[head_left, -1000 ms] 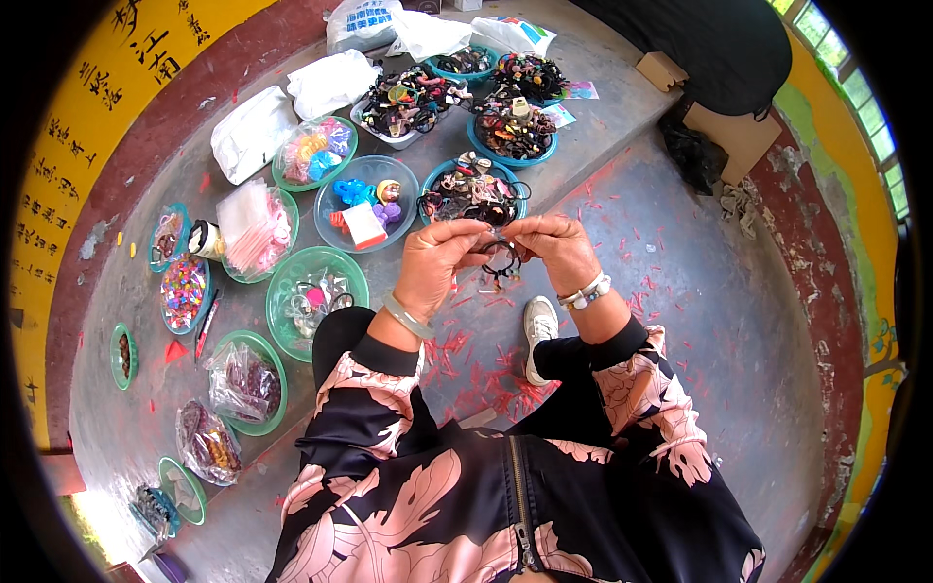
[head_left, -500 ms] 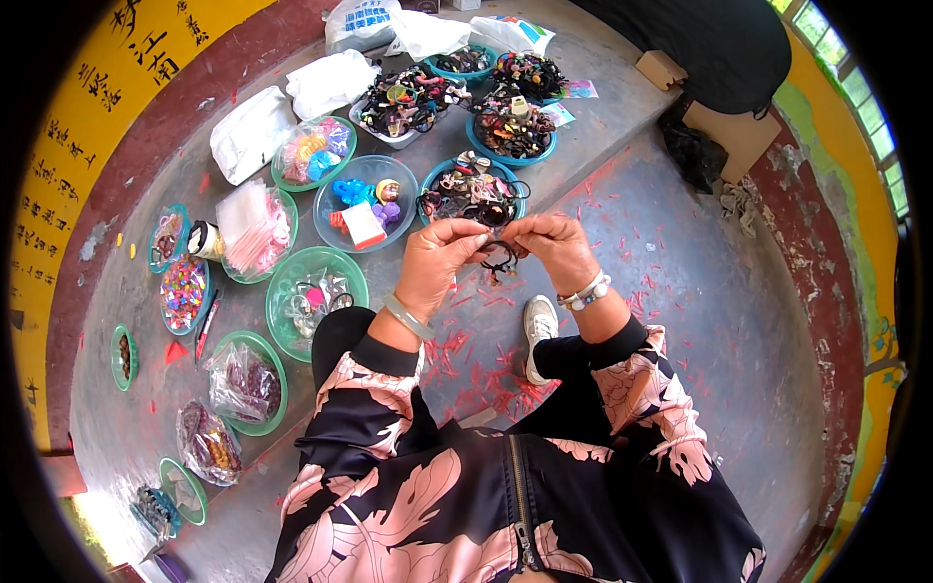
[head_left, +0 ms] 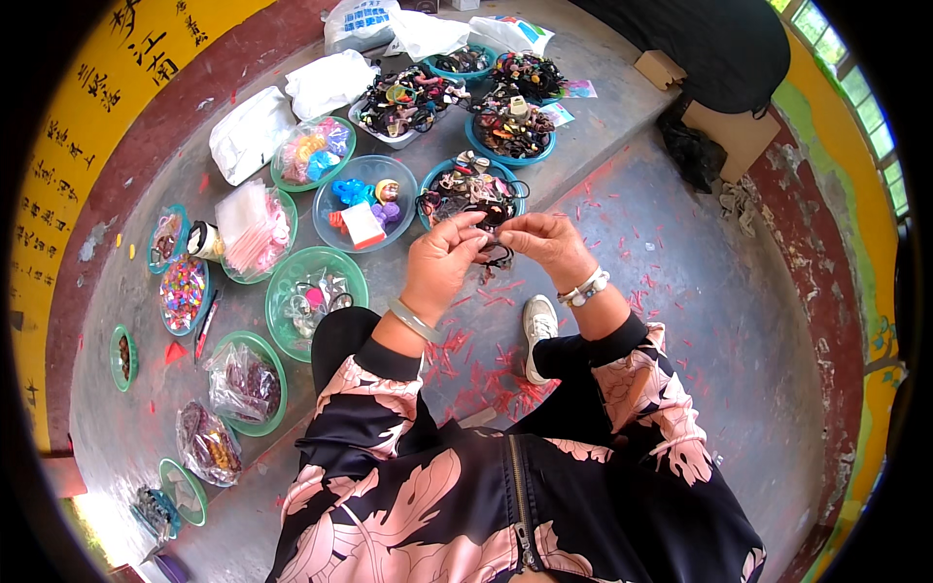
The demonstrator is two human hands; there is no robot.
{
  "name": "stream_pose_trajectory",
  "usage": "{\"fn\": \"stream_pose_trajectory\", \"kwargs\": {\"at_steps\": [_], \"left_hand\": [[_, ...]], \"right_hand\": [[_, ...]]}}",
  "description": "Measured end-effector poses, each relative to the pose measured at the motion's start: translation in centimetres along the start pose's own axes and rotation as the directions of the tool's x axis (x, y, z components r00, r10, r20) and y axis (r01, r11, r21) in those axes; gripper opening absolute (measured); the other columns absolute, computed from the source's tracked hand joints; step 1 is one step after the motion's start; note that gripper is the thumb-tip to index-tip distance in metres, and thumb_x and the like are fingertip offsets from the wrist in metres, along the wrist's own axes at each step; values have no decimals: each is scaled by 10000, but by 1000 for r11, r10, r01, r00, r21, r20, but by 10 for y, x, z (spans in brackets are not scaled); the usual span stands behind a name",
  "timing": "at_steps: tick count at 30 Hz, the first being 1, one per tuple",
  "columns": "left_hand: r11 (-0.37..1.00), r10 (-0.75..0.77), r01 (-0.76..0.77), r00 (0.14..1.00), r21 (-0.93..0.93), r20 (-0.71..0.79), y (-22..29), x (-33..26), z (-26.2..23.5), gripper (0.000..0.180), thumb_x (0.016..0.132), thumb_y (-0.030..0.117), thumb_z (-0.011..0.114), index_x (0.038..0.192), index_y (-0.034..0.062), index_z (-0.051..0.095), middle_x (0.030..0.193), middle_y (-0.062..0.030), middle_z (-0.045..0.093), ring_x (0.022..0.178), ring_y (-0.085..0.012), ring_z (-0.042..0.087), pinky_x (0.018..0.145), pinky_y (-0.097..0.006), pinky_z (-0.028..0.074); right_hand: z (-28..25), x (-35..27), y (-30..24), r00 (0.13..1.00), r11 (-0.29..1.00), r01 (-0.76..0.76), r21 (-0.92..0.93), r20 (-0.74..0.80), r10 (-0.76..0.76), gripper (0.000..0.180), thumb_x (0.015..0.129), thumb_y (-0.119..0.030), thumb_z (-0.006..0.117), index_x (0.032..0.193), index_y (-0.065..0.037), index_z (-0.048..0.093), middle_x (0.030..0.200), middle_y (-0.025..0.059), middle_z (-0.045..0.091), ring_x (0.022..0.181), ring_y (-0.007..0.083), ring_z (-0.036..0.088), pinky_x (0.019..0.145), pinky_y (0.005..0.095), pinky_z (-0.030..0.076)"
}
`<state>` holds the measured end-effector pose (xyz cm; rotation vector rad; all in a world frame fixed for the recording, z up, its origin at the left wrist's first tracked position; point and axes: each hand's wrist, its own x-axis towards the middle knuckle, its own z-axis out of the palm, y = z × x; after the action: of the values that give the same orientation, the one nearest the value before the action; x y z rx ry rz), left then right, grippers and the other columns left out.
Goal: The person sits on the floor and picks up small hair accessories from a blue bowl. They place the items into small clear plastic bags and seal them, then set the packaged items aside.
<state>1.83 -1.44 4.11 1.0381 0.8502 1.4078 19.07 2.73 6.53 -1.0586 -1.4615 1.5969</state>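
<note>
Both hands meet in front of the person's chest, above the grey concrete floor; the left hand, a pale green bangle on its wrist, has its fingertips pinched together on a small black looped hair tie; the right hand, with a white beaded bracelet at the wrist, pinches the same tie from the other side, so the tie hangs between the two hands with a loop drooping just below the fingers; right behind the hands sits a round teal plastic bowl heaped with dark hair ties and clips; to its left a clear blue bowl holding bright blue, red and purple trinkets; nearer the person's left knee a green bowl with clear packets; further bowls of dark accessories lie beyond, and white plastic bags lie at the far left edge of the spread; a green bowl of coloured beads rests well to the left; red paper scraps are scattered on the floor around a white shoe below the hands; the person wears a black jacket with pink leaf print.
</note>
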Motion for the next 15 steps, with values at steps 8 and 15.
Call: {"fn": "stream_pose_trajectory", "kwargs": {"at_steps": [8,15], "left_hand": [[1000,-19,19,1000,6,12,2,0,1,195,838,17,537,1024,-35,564,898,-107,623,798,-148,619,670,-256,536],[998,-50,50,999,-47,-7,5,1,1,178,839,24,541,1005,-30,575,898,-110,625,802,-155,623,664,-253,539]], "right_hand": [[-2,1,5,999,1000,8,12,-53,-7,118,749,-50,664,831,32,647,748,31,626,681,90,558,637,218,448],[-2,-4,-6,997,997,12,70,-80,-6,126,736,-48,672,827,37,651,756,46,635,679,100,565,635,220,448]]}}
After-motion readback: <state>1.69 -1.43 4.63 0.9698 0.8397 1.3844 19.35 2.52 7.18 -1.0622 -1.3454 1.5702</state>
